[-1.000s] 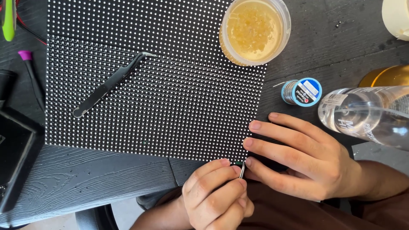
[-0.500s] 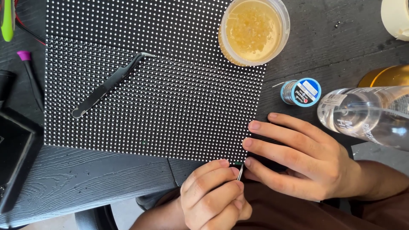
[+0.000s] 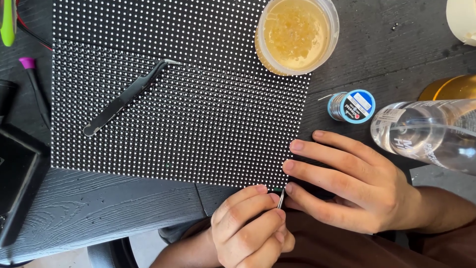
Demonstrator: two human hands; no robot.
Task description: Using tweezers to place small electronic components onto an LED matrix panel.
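Lying flat on the dark wooden table [image 3: 114,208], the black LED matrix panel [image 3: 198,119] is filling most of the view, its near right corner sitting at the table's front edge. The right hand [image 3: 347,191] is resting on that corner, fingers spread flat and pressing down, gripping nothing. The left hand [image 3: 248,231] is curling closed around a thin metal tool [image 3: 281,199], pinching it between thumb and forefinger; the tip is meeting the panel's near edge just beside the right index fingertip.

Working this step well is judged to call for keeping the right hand's pressure steady so the panel is not sliding, and for holding the tool low and near its tip, moving in small strokes.

A clear plastic bottle [image 3: 426,134] is lying on its side right of the panel. A tub of amber flux [image 3: 296,34] is overlapping the far right corner. Black tweezers [image 3: 126,97] are lying diagonally on the panel. A solder spool [image 3: 353,106] is standing between the tub and the bottle.
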